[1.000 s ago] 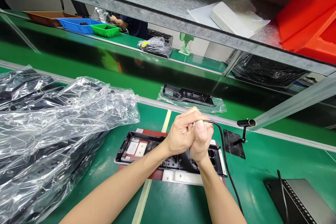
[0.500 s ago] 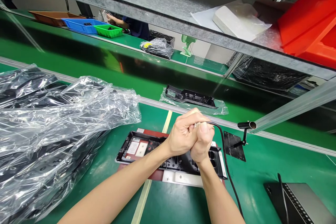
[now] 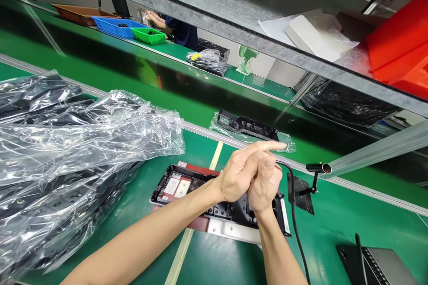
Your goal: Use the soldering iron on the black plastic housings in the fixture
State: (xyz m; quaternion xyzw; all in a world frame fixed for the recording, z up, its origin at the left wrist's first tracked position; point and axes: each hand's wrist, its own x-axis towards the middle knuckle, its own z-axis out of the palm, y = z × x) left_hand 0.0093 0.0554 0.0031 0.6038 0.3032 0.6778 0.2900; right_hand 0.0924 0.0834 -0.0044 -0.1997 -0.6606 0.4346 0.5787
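My two hands are pressed together above a black plastic housing. My right hand is closed around a black cable, which leaves the far side of the fist and hangs down to the right. Against it, my left hand has its index finger stretched to the right while its other fingers are curled. What lies between the palms is hidden. Beneath them, the long housing rests open side up on a reddish-brown fixture with a white front block. A white label shows inside its left end.
Clear plastic bags with black parts crowd the left. A second black housing lies on plastic at the back. A metal tube holder stands to the right, near a grey-black device. A shelf hangs overhead; another person works beyond.
My left index finger has straightened out to the right from a clenched grip. The hands have shifted slightly right and down in view, and the whole view has tilted a little.
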